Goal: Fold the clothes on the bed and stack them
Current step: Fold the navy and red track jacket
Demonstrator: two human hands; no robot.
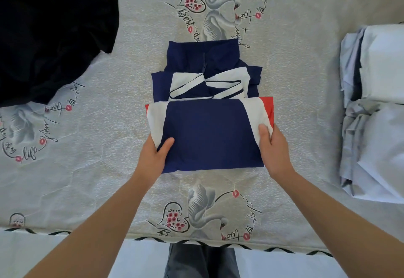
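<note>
A navy blue, white and red zip-collared cloth jacket (207, 102) lies part-folded in the middle of the bed, on a pale grey bedsheet printed with swans, hearts and cursive lettering (98, 179). Its collar end points away from the person, and its lower half is folded up over the body, so a broad navy panel with white side strips and red edges faces up on the near side. The left hand (153, 157) grips the near left corner of that folded panel, thumb on top of the navy cloth and the fingers tucked out of sight beneath it. The right hand (275, 148) holds the near right edge, thumb pressed on the white strip and the other fingers curled under the fabric. Both forearms reach in from the bed's near edge. Well to the left of the jacket, toward the far corner, lies a crumpled black garment (50, 32), unfolded. Well to the right of the jacket sits a stack of folded pale blue and white clothes (376, 113) against the frame's edge
</note>
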